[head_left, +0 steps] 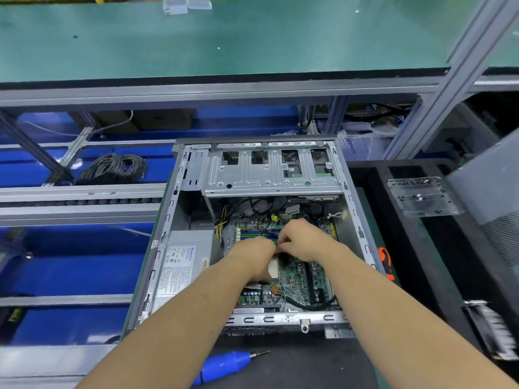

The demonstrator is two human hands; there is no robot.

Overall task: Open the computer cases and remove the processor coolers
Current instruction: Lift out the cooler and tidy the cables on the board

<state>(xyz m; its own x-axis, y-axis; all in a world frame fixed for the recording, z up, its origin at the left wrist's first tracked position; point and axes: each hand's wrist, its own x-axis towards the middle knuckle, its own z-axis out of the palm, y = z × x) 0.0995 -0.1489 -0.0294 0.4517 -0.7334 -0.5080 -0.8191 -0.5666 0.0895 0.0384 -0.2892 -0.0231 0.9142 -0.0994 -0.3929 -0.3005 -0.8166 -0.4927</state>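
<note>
An open grey computer case (179,209) lies flat in front of me with its side panel off. Inside I see the green motherboard (297,273), a silver drive cage (269,172) at the far end and a grey power supply (179,265) on the left. Both hands are inside the case over the board's middle. My left hand (252,256) and my right hand (306,240) meet fingertip to fingertip, pinching something small that the fingers hide. A bare pale square of the processor (273,269) shows just below them. No cooler is visible on the board.
A blue electric screwdriver (227,366) lies on the black mat at the case's near edge. An orange-handled tool (386,262) rests right of the case. A clear plastic bracket (421,196) and a grey panel (488,181) sit at right. Coiled grey cables (115,167) lie left, below the green shelf (196,37).
</note>
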